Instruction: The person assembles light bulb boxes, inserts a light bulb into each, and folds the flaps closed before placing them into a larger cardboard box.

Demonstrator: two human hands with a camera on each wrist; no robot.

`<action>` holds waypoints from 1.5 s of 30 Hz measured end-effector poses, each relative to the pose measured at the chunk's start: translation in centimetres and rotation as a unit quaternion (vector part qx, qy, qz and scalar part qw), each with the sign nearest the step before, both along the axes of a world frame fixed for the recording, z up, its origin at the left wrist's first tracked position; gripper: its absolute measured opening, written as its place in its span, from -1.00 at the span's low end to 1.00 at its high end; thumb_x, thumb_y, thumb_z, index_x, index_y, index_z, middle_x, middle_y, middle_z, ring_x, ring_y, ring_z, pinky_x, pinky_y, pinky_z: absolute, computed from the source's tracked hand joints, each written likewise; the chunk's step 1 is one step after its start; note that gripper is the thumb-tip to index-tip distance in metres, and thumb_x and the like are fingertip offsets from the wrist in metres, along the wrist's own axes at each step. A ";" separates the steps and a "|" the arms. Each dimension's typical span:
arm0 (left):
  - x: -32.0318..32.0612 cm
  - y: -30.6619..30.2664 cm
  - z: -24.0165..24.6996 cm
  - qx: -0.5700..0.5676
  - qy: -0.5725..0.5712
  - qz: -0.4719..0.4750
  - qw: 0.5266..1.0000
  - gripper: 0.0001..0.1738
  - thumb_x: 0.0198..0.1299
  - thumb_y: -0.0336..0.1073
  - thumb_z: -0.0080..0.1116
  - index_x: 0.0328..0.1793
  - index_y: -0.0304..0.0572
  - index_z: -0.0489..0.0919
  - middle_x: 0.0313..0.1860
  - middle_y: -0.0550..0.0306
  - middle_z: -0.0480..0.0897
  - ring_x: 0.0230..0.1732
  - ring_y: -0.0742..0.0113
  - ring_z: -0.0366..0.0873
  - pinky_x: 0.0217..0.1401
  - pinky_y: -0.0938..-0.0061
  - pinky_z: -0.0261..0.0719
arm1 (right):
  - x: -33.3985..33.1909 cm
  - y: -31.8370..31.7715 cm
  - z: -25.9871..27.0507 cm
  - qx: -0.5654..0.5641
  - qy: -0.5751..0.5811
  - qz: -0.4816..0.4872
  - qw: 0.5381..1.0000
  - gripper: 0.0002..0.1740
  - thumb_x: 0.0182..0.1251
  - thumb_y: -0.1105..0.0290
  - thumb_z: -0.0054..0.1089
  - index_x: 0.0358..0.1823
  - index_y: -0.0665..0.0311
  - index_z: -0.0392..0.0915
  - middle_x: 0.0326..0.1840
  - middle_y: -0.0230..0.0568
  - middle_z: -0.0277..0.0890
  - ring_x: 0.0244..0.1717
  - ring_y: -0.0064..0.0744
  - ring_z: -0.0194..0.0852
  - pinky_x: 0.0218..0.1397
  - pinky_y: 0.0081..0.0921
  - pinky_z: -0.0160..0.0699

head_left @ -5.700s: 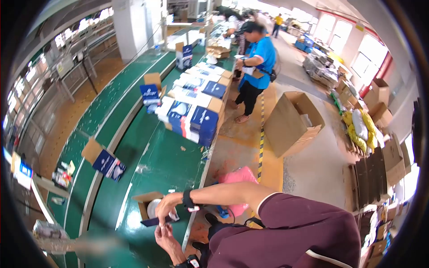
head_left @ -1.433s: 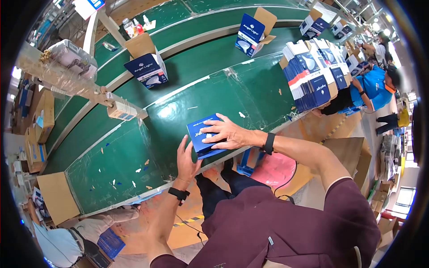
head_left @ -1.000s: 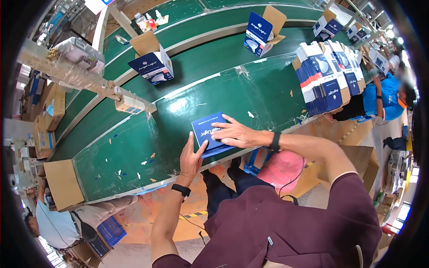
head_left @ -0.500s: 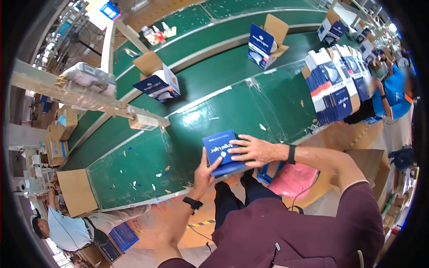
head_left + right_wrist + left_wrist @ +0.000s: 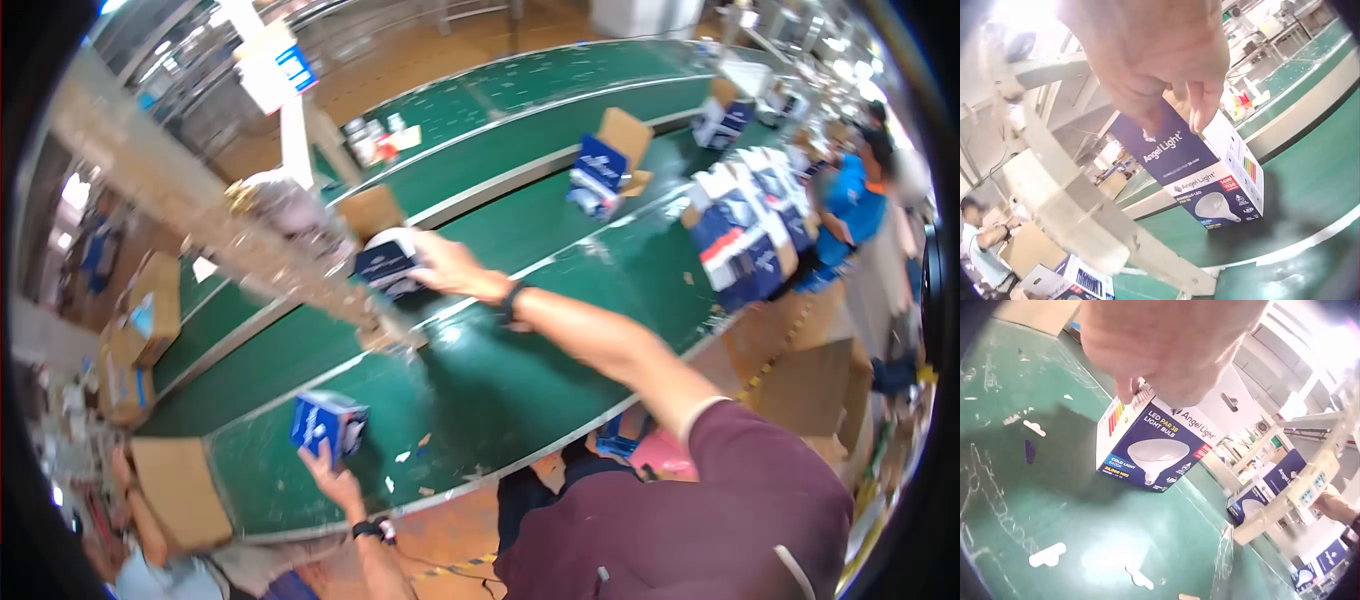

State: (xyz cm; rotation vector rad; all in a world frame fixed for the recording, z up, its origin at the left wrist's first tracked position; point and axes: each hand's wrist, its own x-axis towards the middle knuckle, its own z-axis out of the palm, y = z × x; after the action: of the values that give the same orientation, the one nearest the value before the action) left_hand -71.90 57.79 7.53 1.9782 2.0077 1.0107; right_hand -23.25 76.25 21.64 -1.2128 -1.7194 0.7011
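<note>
In the head view my left hand [image 5: 337, 484] is at a blue and white light bulb box [image 5: 322, 424] on the near green belt. The left wrist view shows that hand over the top of the box [image 5: 1157, 444], a finger gripping its upper edge; the thumb is hidden. My right arm reaches across to a second light bulb box [image 5: 388, 270] with its cardboard flap up. There my right hand [image 5: 447, 266] holds the upper part; in the right wrist view thumb and fingers straddle the top of this box [image 5: 1216, 200], its blue front flap below the thumb.
A post [image 5: 230, 230] with a wrapped bundle stands between the hands. Farther along the belt are another open box [image 5: 600, 178] and stacked flattened boxes [image 5: 745, 240]. A cardboard carton [image 5: 182, 490] is at the left end. Paper scraps lie on the belt.
The hands have parted. The left hand has moved left with the closed box, which both hands held before; the right hand has left it and reached forward to an open box behind the post.
</note>
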 end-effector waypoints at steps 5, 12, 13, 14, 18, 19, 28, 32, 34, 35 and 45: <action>-9.7 3.1 -14.4 0.107 0.052 0.165 0.979 -0.38 0.52 -0.34 0.26 0.59 -0.52 0.40 0.30 -0.28 0.62 0.25 -0.03 0.61 0.44 0.16 0.52 | -2.7 7.0 -7.0 -0.028 -0.092 -0.064 0.993 -0.75 0.07 0.49 0.26 -0.18 0.34 0.72 -0.23 0.26 0.69 -0.09 0.23 0.74 -0.02 -0.03 0.72; 14.4 -3.4 4.3 -0.319 -0.113 -0.074 0.938 -0.42 0.46 -0.16 0.32 0.49 -0.36 0.60 0.33 -0.37 0.70 0.29 -0.33 0.67 0.45 0.09 0.55 | 8.7 -4.8 -8.0 -0.082 -0.112 -0.099 0.985 -0.74 0.10 0.62 0.28 -0.19 0.27 0.83 -0.28 0.11 0.78 -0.23 -0.08 0.87 -0.17 -0.12 0.74; 16.0 -3.2 4.7 -0.364 -0.121 -0.089 0.919 -0.41 0.45 -0.14 0.34 0.48 -0.35 0.60 0.35 -0.36 0.69 0.29 -0.31 0.67 0.47 0.08 0.54 | 10.2 -8.1 -6.8 -0.096 -0.087 -0.073 0.989 -0.68 0.11 0.65 0.26 -0.13 0.26 0.84 -0.25 0.04 0.82 -0.20 -0.08 0.87 -0.12 -0.17 0.77; 17.3 -2.3 1.7 -0.357 -0.174 -0.144 0.906 -0.38 0.50 -0.23 0.28 0.57 -0.42 0.47 0.28 -0.26 0.69 0.20 -0.08 0.67 0.37 0.20 0.58 | 11.6 -11.3 -5.6 -0.112 -0.094 -0.057 0.988 -0.63 0.09 0.73 0.22 -0.11 0.30 0.84 -0.21 0.03 0.84 -0.16 -0.16 0.87 -0.08 -0.24 0.79; 27.2 -0.4 5.0 -0.268 -0.377 -0.297 0.835 -0.26 0.53 -0.30 0.28 0.72 -0.40 0.28 0.26 -0.17 0.69 0.19 0.17 0.67 0.28 0.32 0.62 | 18.0 -20.0 -4.2 -0.128 -0.071 -0.007 0.989 -0.58 0.10 0.72 0.22 -0.06 0.21 0.84 -0.16 -0.11 0.85 -0.18 -0.30 0.81 -0.03 -0.33 0.78; 29.0 0.1 6.0 -0.284 -0.282 -0.283 0.872 -0.17 0.49 -0.27 0.34 0.76 -0.37 0.22 0.47 -0.26 0.57 0.39 0.04 0.59 0.40 0.24 0.57 | 18.6 -21.4 -2.9 -0.172 -0.058 -0.008 0.983 -0.52 0.04 0.71 0.19 -0.03 0.17 0.84 -0.13 -0.11 0.85 -0.16 -0.26 0.82 -0.01 -0.32 0.77; 42.2 -4.8 5.8 -0.150 -0.132 -0.257 0.945 -0.57 0.64 -0.08 0.07 0.01 -0.40 0.66 -0.28 -0.36 0.69 -0.30 -0.33 0.61 -0.18 -0.02 0.56 | 18.9 -26.9 1.5 0.022 0.054 -0.347 0.936 -0.58 0.55 0.57 0.10 0.38 0.33 0.58 0.10 0.05 0.77 0.01 -0.24 0.80 0.13 -0.33 0.73; 44.8 -9.7 5.2 -0.134 -0.158 -0.270 0.940 -0.14 0.52 -0.35 0.12 0.78 -0.53 0.00 0.54 -0.59 0.41 0.34 -0.46 0.57 0.33 -0.02 0.59 | 12.1 -32.2 4.8 -0.081 0.007 -0.180 0.980 -0.38 0.52 0.18 0.33 0.44 0.44 0.47 0.18 0.20 0.70 0.15 0.10 0.76 0.24 -0.19 0.71; 45.9 -12.5 6.1 -0.150 -0.175 -0.332 0.915 -0.11 0.48 -0.33 0.17 0.77 -0.53 -0.01 0.63 -0.62 0.28 0.58 -0.49 0.35 0.57 0.05 0.43 | 11.2 -32.2 2.6 -0.192 -0.063 -0.116 0.973 -0.25 0.50 0.08 0.32 0.53 0.44 0.40 0.16 0.25 0.68 0.14 0.10 0.74 0.24 -0.18 0.68; 45.8 -13.6 6.0 -0.104 -0.159 -0.390 0.901 -0.09 0.47 -0.31 0.20 0.78 -0.52 -0.01 0.66 -0.61 0.23 0.63 -0.48 0.29 0.63 0.05 0.38 | 11.8 -31.3 1.0 -0.270 -0.070 -0.073 0.957 -0.25 0.48 0.07 0.31 0.53 0.42 0.40 0.15 0.29 0.66 0.13 0.17 0.73 0.22 -0.14 0.67; 45.1 -14.3 3.8 -0.250 -0.322 -0.253 0.877 -0.39 0.47 -0.32 0.29 0.57 -0.41 0.45 0.38 -0.21 0.65 0.12 0.11 0.79 0.20 0.27 0.74 | 19.2 -28.4 -3.1 -0.500 0.287 -0.032 0.816 -0.36 0.69 -0.06 0.16 0.34 0.45 0.57 0.14 -0.14 0.73 0.02 -0.39 0.76 0.07 -0.34 0.80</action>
State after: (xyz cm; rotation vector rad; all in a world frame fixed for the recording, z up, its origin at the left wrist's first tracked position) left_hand -26.79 43.45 11.35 1.4820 1.1470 0.7672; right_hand -4.05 47.83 18.55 -1.4754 -0.7370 1.8457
